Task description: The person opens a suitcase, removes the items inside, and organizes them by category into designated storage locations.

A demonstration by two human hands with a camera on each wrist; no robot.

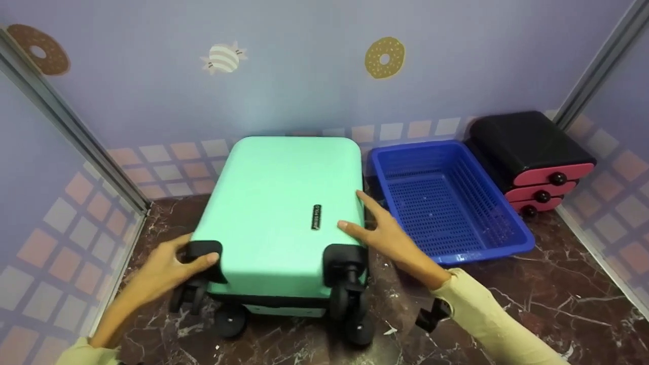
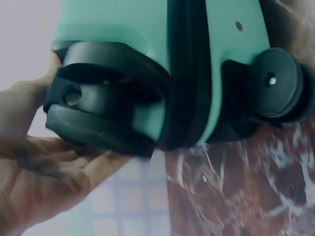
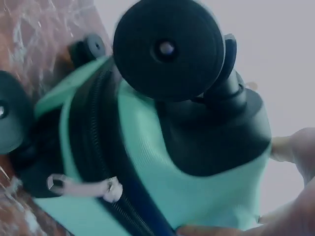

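A dark reddish-brown, marble-patterned surface (image 1: 552, 279) veined in white carried three things. A mint-green suitcase (image 1: 279, 187) lay flat on it, its black wheels (image 1: 230, 320) turned toward the near side. Just to the suitcase's right stood a blue plastic basket (image 1: 487, 254) with a perforated bottom, and beside that, farther right, a black drawer unit (image 1: 532, 139) with three reddish-pink drawer fronts (image 1: 538, 176).
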